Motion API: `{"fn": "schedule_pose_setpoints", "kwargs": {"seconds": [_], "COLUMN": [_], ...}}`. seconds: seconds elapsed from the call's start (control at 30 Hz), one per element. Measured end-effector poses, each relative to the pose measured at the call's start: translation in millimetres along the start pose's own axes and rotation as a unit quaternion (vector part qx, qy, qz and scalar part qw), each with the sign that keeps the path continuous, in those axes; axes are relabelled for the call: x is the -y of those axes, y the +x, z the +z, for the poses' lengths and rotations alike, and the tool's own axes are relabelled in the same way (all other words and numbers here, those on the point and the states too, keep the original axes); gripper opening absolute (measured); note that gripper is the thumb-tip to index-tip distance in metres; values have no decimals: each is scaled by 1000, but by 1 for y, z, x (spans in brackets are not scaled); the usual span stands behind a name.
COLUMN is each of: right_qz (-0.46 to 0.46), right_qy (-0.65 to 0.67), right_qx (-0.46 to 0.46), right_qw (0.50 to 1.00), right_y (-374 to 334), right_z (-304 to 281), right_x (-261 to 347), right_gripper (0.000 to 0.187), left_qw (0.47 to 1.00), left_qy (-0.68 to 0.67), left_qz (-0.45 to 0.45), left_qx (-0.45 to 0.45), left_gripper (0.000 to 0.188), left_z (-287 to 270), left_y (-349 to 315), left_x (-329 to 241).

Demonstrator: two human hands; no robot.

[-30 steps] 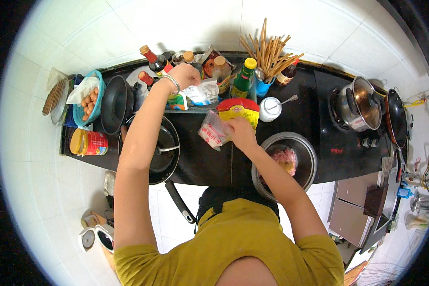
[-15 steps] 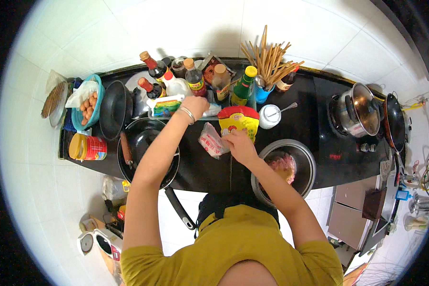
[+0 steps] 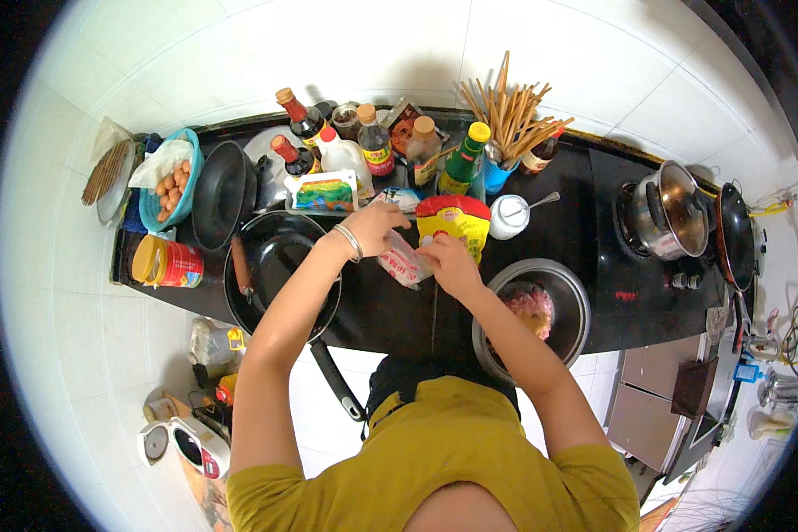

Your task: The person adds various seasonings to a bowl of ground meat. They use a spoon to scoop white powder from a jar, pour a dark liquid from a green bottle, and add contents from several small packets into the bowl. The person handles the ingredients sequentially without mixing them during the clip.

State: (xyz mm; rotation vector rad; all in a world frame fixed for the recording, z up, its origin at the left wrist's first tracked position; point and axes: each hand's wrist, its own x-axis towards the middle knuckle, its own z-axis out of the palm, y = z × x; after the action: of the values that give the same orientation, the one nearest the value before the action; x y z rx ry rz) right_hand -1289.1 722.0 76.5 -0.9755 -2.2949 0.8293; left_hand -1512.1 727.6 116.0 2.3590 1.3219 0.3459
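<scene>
A small clear plastic bag with red print (image 3: 403,265) hangs between my hands, over the counter's middle. My right hand (image 3: 453,267) pinches its right edge. Curled over its upper left end is my left hand (image 3: 374,229), fingers at the bag; their exact grip is partly hidden. Right behind my right hand stands a red and yellow pouch (image 3: 453,215). To the right, near the counter's front edge, a steel pot (image 3: 579,306) holds pink minced meat (image 3: 535,312), partly covered by my right forearm.
Behind my hands stand several sauce bottles (image 3: 375,142) and a blue cup of chopsticks (image 3: 496,175). A white jar with a spoon (image 3: 508,218) is beside the pouch. Black pans (image 3: 279,232) and an egg basket (image 3: 192,177) lie left; a lidded pot (image 3: 674,217) is on the stove.
My left hand has come from the condiment tray toward me and right, onto the plastic bag. My right hand keeps its pinch on the bag. The view has shifted slightly.
</scene>
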Motion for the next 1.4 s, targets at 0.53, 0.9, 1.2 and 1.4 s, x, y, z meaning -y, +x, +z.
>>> {"fn": "schedule_pose_setpoints", "kwargs": {"seconds": [0.53,0.9,1.2,1.4], "right_qz": [4,88,95,86], "right_qy": [19,66,65,69], "right_qx": [-8,-21,-24,-24], "right_qw": [1000,994,993,994], "right_y": [-28,-50,-61,-66], "right_z": [-37,-61,-68,-67], "right_x": [-8,-7,-6,-8], "right_gripper": [24,24,26,25], "left_qw": [993,954,950,954], "left_qy": [57,82,97,92], "left_qz": [-99,-268,-280,-267], "left_qx": [-19,-106,-94,-98], "left_gripper": [5,7,21,27], "left_z": [6,14,9,-3], "left_y": [-23,-21,-22,-10], "left_x": [-15,7,-1,-15]}}
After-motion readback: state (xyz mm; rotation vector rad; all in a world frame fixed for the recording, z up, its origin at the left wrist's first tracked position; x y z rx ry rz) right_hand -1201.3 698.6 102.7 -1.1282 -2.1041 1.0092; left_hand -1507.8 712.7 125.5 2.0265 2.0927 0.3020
